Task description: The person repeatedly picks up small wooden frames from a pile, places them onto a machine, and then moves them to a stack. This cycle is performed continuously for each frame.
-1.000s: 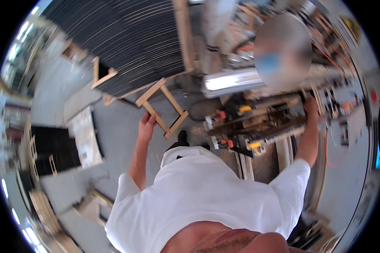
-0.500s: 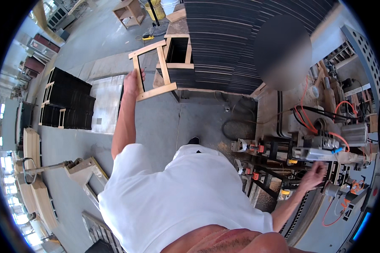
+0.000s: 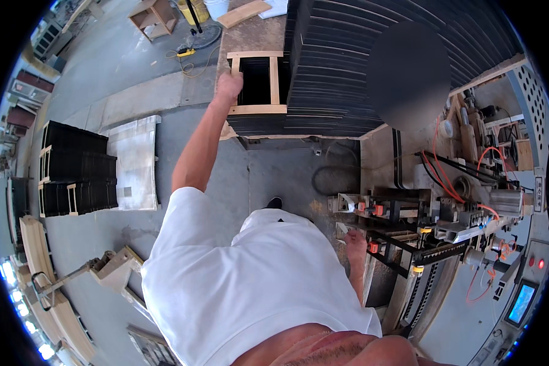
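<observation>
A pale wooden frame (image 3: 257, 110) with a crosspiece lies on top of a dark stack, beside a much larger stack of black-faced pieces. Closed around the frame's left side is my left hand (image 3: 228, 88), its arm stretched forward. My right hand (image 3: 355, 241) hangs low beside the near-left end of the machine (image 3: 402, 235), next to an orange-red clamp part (image 3: 374, 246). Its fingers are too small and blurred to read, and I see nothing clearly in it.
The tall black stack (image 3: 335, 79) stands ahead to the right. Hoses and a control panel with a lit screen (image 3: 522, 303) are at the right. Smaller black stacks (image 3: 76, 158) stand on the left by a pale board (image 3: 134, 161). A cable (image 3: 195, 70) lies on the floor.
My left hand has carried the wooden frame forward and right, from mid-air onto the stack. My right hand has moved left, from the machine's far side to its near-left end.
</observation>
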Tool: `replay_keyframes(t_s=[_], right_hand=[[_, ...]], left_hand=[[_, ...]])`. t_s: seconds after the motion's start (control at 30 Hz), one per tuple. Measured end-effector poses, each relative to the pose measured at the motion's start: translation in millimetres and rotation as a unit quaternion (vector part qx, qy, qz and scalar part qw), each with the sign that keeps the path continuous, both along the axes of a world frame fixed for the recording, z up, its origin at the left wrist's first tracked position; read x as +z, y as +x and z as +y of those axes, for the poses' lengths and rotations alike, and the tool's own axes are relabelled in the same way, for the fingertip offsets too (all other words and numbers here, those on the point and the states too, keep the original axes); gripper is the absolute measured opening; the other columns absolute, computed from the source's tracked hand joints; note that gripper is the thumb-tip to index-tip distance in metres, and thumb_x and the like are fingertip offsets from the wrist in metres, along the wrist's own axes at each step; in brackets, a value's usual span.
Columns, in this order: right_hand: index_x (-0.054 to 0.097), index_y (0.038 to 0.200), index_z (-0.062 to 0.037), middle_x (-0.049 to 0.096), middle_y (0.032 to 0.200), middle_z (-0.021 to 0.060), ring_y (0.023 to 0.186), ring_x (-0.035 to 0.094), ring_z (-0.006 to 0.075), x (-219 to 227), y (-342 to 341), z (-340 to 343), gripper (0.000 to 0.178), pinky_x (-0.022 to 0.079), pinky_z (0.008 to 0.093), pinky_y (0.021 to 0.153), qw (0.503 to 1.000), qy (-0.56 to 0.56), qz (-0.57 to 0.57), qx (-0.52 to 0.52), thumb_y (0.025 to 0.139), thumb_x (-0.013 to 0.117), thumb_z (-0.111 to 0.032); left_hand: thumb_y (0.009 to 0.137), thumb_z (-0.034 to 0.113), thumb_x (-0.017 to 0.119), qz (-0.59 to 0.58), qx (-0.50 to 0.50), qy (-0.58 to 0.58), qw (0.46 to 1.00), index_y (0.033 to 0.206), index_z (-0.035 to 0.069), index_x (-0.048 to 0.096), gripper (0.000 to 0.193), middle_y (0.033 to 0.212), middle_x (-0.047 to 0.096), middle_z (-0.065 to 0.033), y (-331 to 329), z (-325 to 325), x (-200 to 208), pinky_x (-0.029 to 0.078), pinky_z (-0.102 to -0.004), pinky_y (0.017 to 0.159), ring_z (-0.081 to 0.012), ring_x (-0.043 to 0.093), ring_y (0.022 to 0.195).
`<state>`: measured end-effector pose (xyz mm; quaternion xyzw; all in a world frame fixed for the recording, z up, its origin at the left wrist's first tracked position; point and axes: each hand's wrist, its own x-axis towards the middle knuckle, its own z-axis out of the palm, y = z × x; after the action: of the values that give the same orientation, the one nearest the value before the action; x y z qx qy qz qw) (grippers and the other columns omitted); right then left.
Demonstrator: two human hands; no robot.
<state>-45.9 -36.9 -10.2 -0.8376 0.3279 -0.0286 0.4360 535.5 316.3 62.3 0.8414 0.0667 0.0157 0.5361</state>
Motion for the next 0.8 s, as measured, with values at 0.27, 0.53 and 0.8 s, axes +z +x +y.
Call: replay_keyframes(t_s=[0.27, 0.53, 0.8], right_hand=[[0.067, 0.088, -0.0037, 0.068, 0.083, 0.014, 0.08, 0.068, 0.0265, 2, -30, 25, 0.014, 0.052, 0.0357, 0.072, 0.995, -0.087, 0.031, -0.036, 0.079, 0.064, -0.015], [0.063, 0.102, 0.0011, 0.068, 0.089, 0.0131, 0.084, 0.066, 0.0205, 81, -56, 11, 0.02, 0.051, 0.03, 0.075, 0.965, -0.073, 0.004, -0.252, 0.084, 0.063, -0.009], [0.063, 0.097, -0.0071, 0.064, 0.105, 0.0162, 0.091, 0.061, 0.0322, 151, -235, 40, 0.024, 0.049, 0.0406, 0.079, 0.822, -0.323, 0.084, -0.461, 0.076, 0.07, -0.014]], left_hand=[[0.091, 0.012, 0.056, -0.296, -0.024, -0.021, 0.955, 0.114, -0.003, 0.059, 0.027, 0.101, 0.066, -0.0136, -107, -26, 70, 0.047, -0.0314, 0.084, -0.0239, 0.062, 0.093], [0.094, 0.014, 0.057, 0.158, -0.433, -0.211, 0.862, 0.104, 0.001, 0.062, 0.018, 0.093, 0.065, -0.0054, -321, -139, 4, 0.049, -0.0228, 0.074, -0.0098, 0.061, 0.085], [0.091, 0.02, 0.063, 0.244, -0.656, -0.033, 0.714, 0.114, 0.004, 0.06, 0.028, 0.093, 0.066, -0.0049, -384, -230, -70, 0.05, -0.0252, 0.069, -0.0111, 0.062, 0.081]])
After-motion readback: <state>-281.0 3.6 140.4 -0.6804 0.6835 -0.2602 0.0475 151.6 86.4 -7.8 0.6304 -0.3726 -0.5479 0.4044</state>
